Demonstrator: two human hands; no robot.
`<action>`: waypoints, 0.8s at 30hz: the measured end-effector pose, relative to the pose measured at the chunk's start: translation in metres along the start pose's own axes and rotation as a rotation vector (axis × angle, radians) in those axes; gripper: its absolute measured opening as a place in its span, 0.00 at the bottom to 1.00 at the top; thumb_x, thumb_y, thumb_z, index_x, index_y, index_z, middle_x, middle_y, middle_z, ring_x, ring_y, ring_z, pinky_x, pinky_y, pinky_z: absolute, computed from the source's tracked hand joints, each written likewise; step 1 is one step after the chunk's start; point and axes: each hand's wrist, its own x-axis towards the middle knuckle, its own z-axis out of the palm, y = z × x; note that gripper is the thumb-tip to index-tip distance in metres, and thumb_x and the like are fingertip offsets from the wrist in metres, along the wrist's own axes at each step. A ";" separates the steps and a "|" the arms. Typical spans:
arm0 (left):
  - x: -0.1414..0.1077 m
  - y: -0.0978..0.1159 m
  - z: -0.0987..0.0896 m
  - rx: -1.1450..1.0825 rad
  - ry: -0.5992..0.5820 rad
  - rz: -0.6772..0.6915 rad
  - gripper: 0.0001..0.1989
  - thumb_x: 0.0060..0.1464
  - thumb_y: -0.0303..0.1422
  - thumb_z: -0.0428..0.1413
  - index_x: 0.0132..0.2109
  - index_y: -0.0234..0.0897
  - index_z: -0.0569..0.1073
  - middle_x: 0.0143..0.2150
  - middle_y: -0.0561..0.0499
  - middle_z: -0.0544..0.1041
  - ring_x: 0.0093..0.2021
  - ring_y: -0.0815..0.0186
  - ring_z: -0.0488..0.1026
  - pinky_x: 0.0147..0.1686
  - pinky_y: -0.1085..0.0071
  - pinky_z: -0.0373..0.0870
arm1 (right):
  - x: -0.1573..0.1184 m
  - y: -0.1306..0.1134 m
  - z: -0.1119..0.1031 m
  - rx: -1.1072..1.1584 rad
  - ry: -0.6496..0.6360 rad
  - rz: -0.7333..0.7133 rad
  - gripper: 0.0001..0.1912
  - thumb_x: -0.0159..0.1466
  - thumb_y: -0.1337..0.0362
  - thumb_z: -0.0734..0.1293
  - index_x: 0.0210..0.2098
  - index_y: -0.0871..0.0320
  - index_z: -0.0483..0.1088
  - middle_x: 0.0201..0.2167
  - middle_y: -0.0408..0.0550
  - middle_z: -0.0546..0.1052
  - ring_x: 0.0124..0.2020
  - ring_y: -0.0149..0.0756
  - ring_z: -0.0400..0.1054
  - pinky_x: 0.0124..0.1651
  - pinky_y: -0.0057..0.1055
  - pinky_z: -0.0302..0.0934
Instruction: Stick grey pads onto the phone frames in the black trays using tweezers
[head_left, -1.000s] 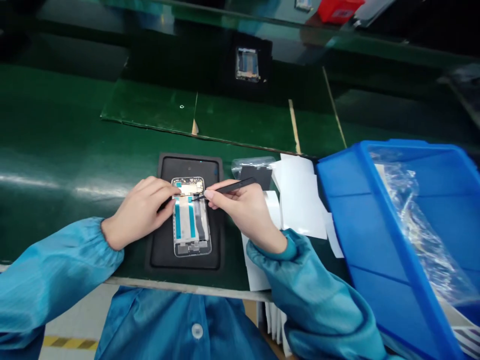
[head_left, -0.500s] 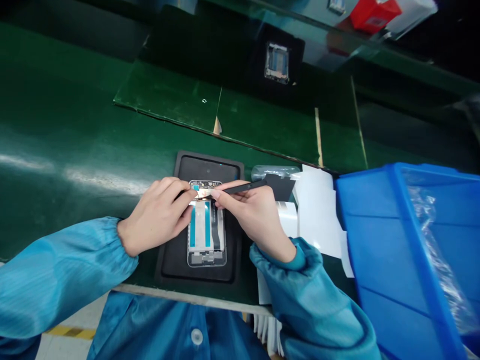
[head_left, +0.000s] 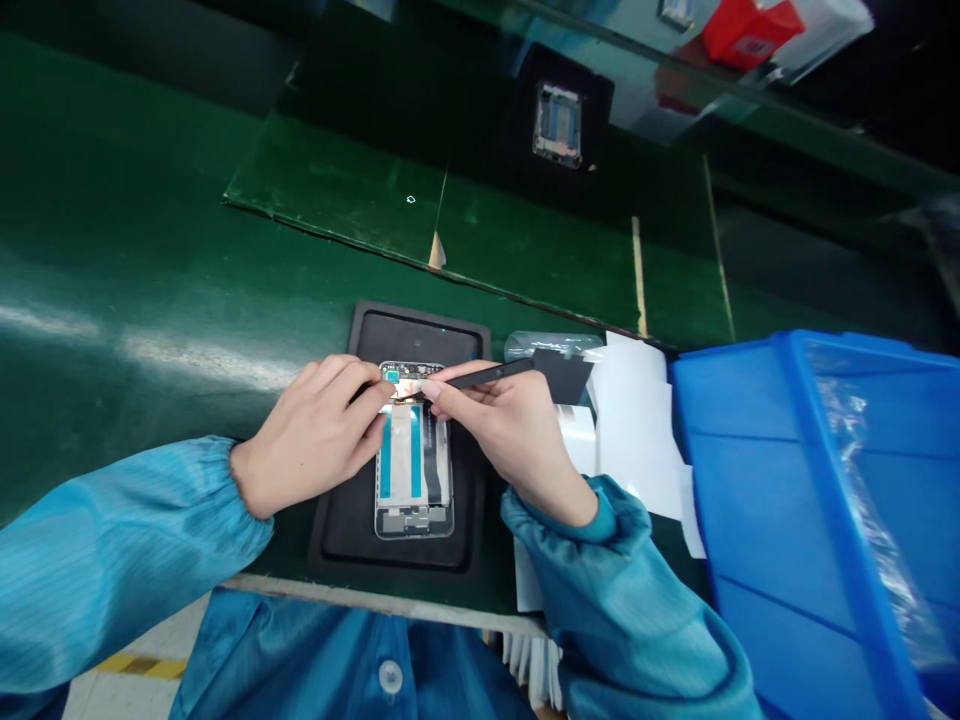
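An opened phone body [head_left: 405, 460] with two blue strips and a dark flex cable lies in a black tray [head_left: 401, 555]. My right hand [head_left: 506, 425] pinches a black pen-like tool [head_left: 491, 373], its tip at the upper part of the phone. From the left, my left hand [head_left: 319, 430] rests over the phone's upper left edge, fingers curled together and fingertips at the pale area near the tool's tip. Whether those fingers pinch a small part is hidden.
White sheets [head_left: 637, 425] and a dark card [head_left: 562, 377] lie right of the tray. Further right stands a blue bin [head_left: 765, 500] with clear plastic inside. Another phone body [head_left: 557, 125] sits on a raised green board [head_left: 525, 255]; a red box [head_left: 750, 35] is behind.
The whole view has shifted very slightly. Both hands and the tool keep nearly the same places at the phone's upper part.
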 end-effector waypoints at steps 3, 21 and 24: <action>0.001 0.000 0.000 0.004 0.005 0.004 0.13 0.64 0.29 0.51 0.52 0.31 0.73 0.49 0.39 0.76 0.50 0.53 0.71 0.45 0.57 0.72 | 0.000 0.000 0.000 0.015 -0.002 -0.005 0.09 0.58 0.59 0.77 0.30 0.59 0.80 0.26 0.46 0.82 0.26 0.35 0.76 0.31 0.31 0.73; -0.001 0.002 -0.005 0.112 -0.037 0.089 0.14 0.65 0.32 0.52 0.55 0.35 0.74 0.51 0.39 0.75 0.51 0.52 0.71 0.46 0.57 0.71 | 0.000 0.005 -0.001 -0.014 -0.017 -0.052 0.10 0.58 0.57 0.76 0.33 0.58 0.81 0.31 0.47 0.83 0.30 0.37 0.77 0.35 0.33 0.74; -0.002 0.004 -0.008 0.152 -0.065 0.108 0.15 0.65 0.31 0.52 0.56 0.37 0.74 0.52 0.40 0.76 0.51 0.53 0.72 0.47 0.56 0.71 | -0.001 0.001 -0.003 -0.018 0.012 -0.049 0.11 0.57 0.57 0.76 0.33 0.58 0.80 0.31 0.48 0.83 0.31 0.39 0.78 0.37 0.34 0.75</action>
